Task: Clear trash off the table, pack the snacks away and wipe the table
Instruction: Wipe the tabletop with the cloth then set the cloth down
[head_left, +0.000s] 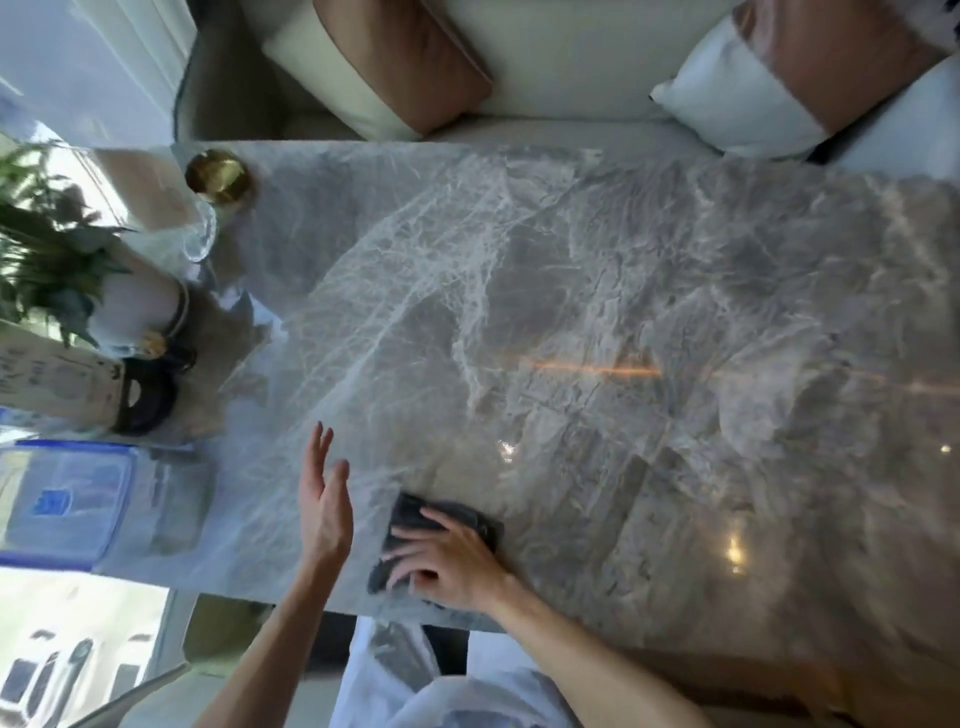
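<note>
A dark grey cloth (415, 512) lies flat on the grey marble table (597, 312) near its front edge. My right hand (447, 561) presses down on the cloth with fingers spread over it. My left hand (324, 499) hovers just left of the cloth, open, palm turned sideways, holding nothing. A clear plastic container with a blue rim (62, 504) sits at the table's left end.
Along the left end stand a gold-lidded jar (218, 176), a clear glass (200, 234), a potted plant in a white pot (130, 301) and a printed cylinder with a black cap (78, 384). A sofa with cushions (389, 67) lines the far side. A white plastic bag (415, 675) hangs below the front edge.
</note>
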